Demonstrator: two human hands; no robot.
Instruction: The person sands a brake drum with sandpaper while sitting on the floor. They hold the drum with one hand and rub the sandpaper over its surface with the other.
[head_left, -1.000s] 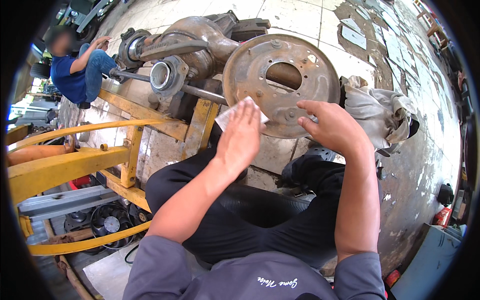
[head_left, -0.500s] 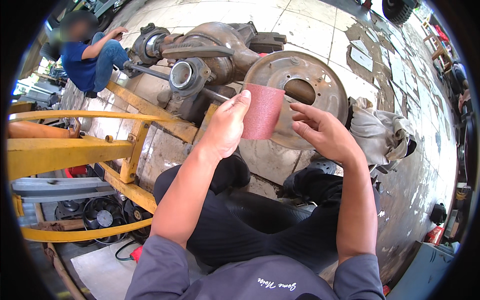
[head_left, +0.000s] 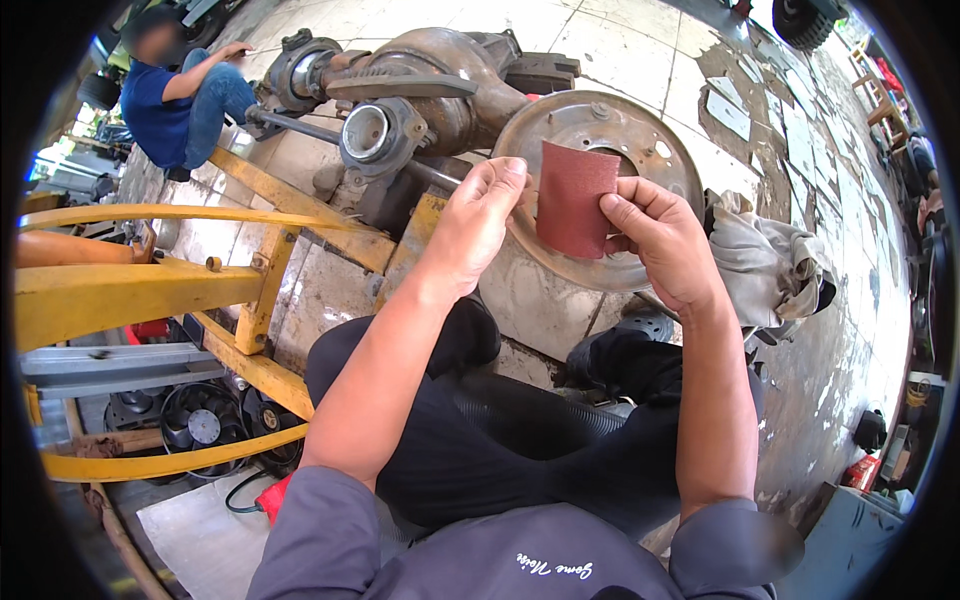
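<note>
A curved piece of reddish-brown sandpaper (head_left: 576,200) stands upright in the air in front of me. My right hand (head_left: 665,235) pinches its right edge between thumb and fingers. My left hand (head_left: 478,220) is just left of the sandpaper, a small gap away, its thumb pressed to its curled fingers and nothing visible in them. Behind the sandpaper is a rusty round brake backing plate (head_left: 520,135) with a large central hole, partly covered by the sheet. It sits on the end of a worn axle housing (head_left: 435,60).
A metal hub (head_left: 368,135) faces me at the left of the axle. Yellow steel frame beams (head_left: 140,295) fill the left side, above cooling fans (head_left: 205,425). A grey cloth (head_left: 765,250) drapes to the right of the plate. Another person (head_left: 165,110) sits at the far left.
The sandpaper has passed from my left hand to my right and shifted right and slightly up. My right hand has closed on it; my left has let go.
</note>
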